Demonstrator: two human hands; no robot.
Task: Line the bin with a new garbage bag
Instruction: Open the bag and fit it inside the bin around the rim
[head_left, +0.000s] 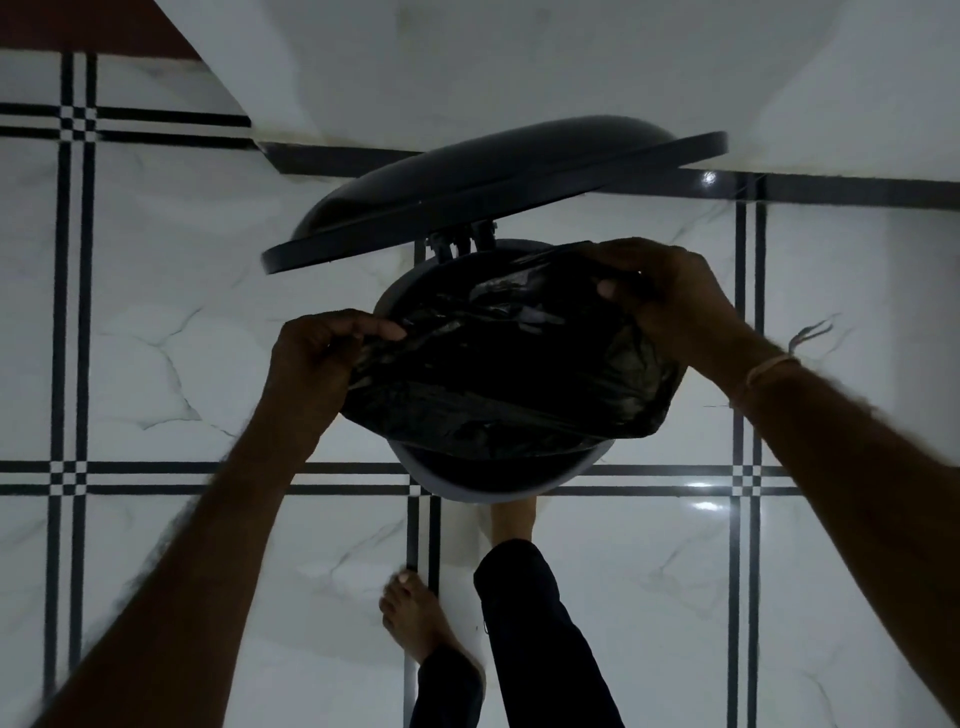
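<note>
A: Fingers first: the left hand (317, 358) has its fingertips (387, 330) pinched together on the garbage bag (509, 374) at the bin's 9 o'clock edge. The right hand (660, 296) is clamped on the film at about 1 o'clock.

B: So 2 hands, 1 bag, stretched across the mouth of the bin (498, 488)?

A: Exactly. The black film lies over the opening, slack and crumpled. The grey rim shows bare at 6 o'clock, just below the bag's hem.

B: And the lid (483, 182)?

A: Tilted up at 12 o'clock. A foot (511, 525) sits at the bin's base, likely on a pedal, though I can't see one.

B: Which step, then?

A: Fitting the mouth, I'd say. Next move: fold the hem over the rim all round, then push the bag's body down inside.
</note>
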